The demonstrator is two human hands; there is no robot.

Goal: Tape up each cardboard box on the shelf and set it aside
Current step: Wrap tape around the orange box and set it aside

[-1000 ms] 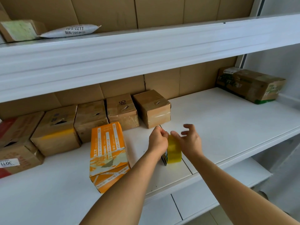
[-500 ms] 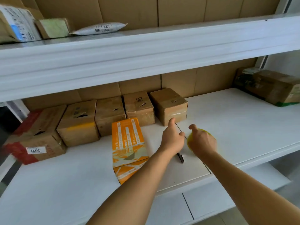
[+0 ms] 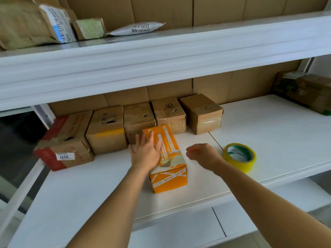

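While flat on the orange box [image 3: 167,154], left hand [image 3: 146,151] spread wide; right hand [image 3: 202,154] loosely curled, empty, beside tape roll [image 3: 239,157].

Both hands reach forward, the left hand [image 3: 146,152] flat with fingers spread, the right hand [image 3: 202,153] loosely curled.

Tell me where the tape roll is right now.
In the head view the yellow tape roll lies flat on the white shelf, just right of the right hand, which does not hold it.
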